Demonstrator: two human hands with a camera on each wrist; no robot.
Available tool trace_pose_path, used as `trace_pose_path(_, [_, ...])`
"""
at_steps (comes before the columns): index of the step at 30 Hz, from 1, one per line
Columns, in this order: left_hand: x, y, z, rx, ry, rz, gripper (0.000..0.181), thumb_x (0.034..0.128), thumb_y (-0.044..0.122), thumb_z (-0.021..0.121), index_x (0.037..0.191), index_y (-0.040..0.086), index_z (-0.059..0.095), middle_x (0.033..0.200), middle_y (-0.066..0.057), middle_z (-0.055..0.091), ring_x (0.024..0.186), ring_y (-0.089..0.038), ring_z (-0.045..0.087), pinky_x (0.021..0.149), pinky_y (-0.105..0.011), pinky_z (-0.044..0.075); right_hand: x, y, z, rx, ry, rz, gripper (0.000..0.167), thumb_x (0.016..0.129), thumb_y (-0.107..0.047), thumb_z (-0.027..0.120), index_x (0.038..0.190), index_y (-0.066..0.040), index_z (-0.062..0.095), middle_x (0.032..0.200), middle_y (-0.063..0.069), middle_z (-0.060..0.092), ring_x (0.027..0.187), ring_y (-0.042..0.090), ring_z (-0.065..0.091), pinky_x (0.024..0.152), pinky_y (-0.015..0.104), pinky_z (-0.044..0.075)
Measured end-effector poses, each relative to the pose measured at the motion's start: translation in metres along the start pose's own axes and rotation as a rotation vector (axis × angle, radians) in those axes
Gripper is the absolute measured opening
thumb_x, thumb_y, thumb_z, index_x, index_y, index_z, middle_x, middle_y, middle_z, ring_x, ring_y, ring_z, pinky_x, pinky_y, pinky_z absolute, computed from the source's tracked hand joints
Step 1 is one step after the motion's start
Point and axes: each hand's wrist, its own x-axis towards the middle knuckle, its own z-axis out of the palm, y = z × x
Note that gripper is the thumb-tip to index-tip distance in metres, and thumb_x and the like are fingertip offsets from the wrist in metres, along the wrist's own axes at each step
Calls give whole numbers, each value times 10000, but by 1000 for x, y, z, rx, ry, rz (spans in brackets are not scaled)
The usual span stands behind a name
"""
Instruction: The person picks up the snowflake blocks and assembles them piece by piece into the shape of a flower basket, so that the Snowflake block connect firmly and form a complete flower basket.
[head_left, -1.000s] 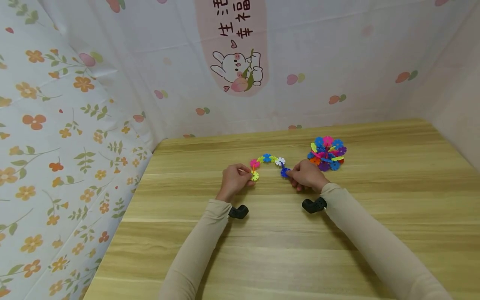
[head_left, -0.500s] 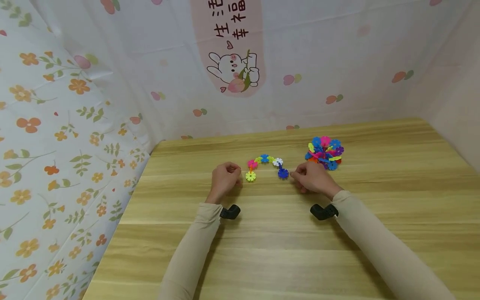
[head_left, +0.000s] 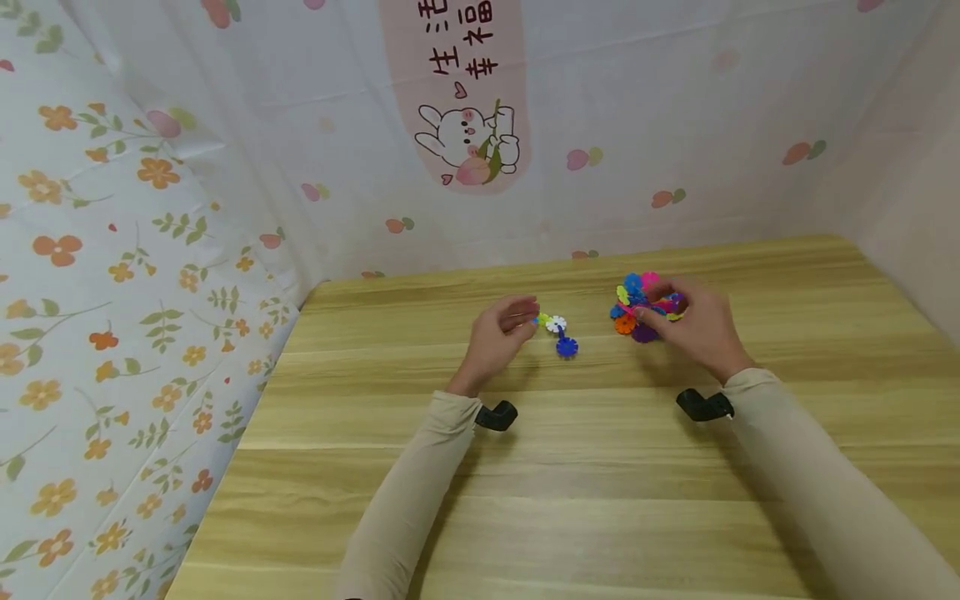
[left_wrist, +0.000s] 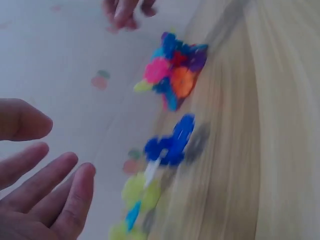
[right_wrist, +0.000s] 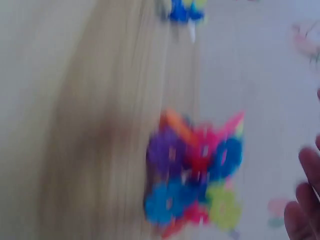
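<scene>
A chain of joined plastic snowflake discs lies on the table, its dark blue end disc nearest me. Over the chain's left part hovers my left hand, hiding the discs there. Its fingers are parted from the thumb, with nothing between them in the left wrist view. A multicoloured cluster of snowflake discs sits farther right. In the head view my right hand covers part of this cluster, thumb and fingers apart. The blurred right wrist view shows those fingers away from the cluster.
The wooden table ends at a white printed cloth hanging behind it. Flowered cloth hangs at the left. Each wrist carries a small black camera.
My left hand has left the chain's yellow end disc and moved right and up over the chain. My right hand has gone from the dark blue disc to above the cluster.
</scene>
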Motion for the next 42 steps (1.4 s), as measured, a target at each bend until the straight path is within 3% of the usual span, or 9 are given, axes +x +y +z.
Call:
trace_pose_path(2, [9,-4,20,-62,-26,-2,395,877,-53,580,1266,-36,508,1220,-198,564,1154,-356,510,881,-275,465,5,9,-8,22,-30,67,562,740,-252,799,1186,-12,557,1164,166,553,1028,348,466,790,431,410])
trace_pose_path(4, [20,-13,40,-100,-41,-11,435,866,-55,594,1287,-17,493,1253,-182,544,1185,-330,493,888,-253,455,11,17,-14,92,-120,148,815,716,-273,818,1362,-22,389,1323,225,412,1157,421,368,875,550,362])
trace_pose_path(7, [38,-27,69,-70,-67,-78,506,862,-15,621,1336,18,447,1326,-140,495,1232,-257,460,897,-225,442,18,29,-18,173,-269,254,1045,700,-275,830,1475,-79,156,1424,264,264,1236,484,305,938,628,307])
trace_pose_path(12, [62,-35,106,135,-79,-205,665,854,162,684,1415,64,341,1401,-74,428,1241,-185,448,920,-233,425,22,44,-15,229,-408,324,1130,699,-239,832,1492,-96,40,1414,285,242,1188,466,372,953,614,314])
trace_pose_path(18, [76,-39,127,165,-13,-225,673,822,125,720,1393,86,367,1293,-45,534,1120,-117,539,857,-189,448,27,51,-10,219,-398,302,1079,682,-223,843,1470,-33,130,1316,273,351,1144,407,403,962,576,329])
trace_pose_path(23, [74,-42,134,167,-13,-214,671,816,123,727,1388,95,377,1281,-31,542,1120,-92,535,848,-169,446,22,54,-12,211,-379,313,1063,690,-232,837,1474,-40,146,1332,267,355,1174,410,376,980,578,308])
trace_pose_path(29, [60,-30,129,185,-54,-202,706,830,142,714,1425,98,336,1337,-45,492,1172,-104,499,873,-191,442,9,44,-15,181,-337,281,1026,689,-234,839,1468,-61,194,1298,253,391,1129,403,408,929,576,357])
trace_pose_path(33, [39,-18,115,184,-86,-215,722,845,161,699,1445,110,302,1369,-59,455,1174,-127,499,881,-216,447,-5,22,-10,163,-324,250,991,700,-272,830,1450,-45,223,1268,232,412,1079,378,448,879,546,403])
trace_pose_path(42, [-22,-3,77,156,-104,-153,708,844,158,698,1429,74,308,1339,-127,478,1117,-171,545,868,-224,459,-36,-31,10,231,-340,174,958,678,-250,845,1417,-33,275,1234,204,455,990,319,521,775,445,501])
